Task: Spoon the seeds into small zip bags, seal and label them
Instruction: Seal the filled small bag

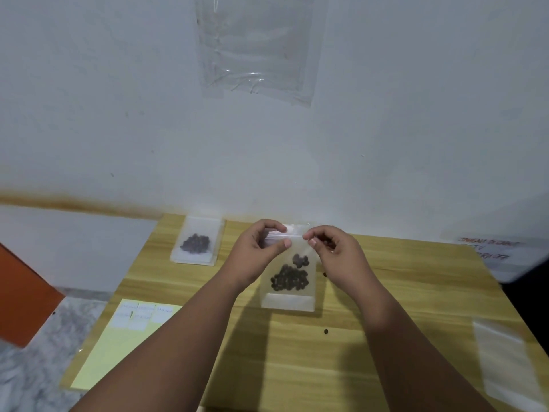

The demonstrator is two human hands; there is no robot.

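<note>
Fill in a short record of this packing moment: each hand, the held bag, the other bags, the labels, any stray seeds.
left hand: pinches the held zip bag's top strip
right hand: pinches the same strip
held zip bag: upright, dark seeds inside
second seed bag: flat on the wooden table, far side
empty bag: flat near the right edge
label sheet: yellow, white labels at its top, left side
stray seeds: two on the table

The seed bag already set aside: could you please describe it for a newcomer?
On the wooden table, look to the far left corner by the wall. A small clear bag of dark seeds lies flat there; the other seed bag is held upright.
</note>
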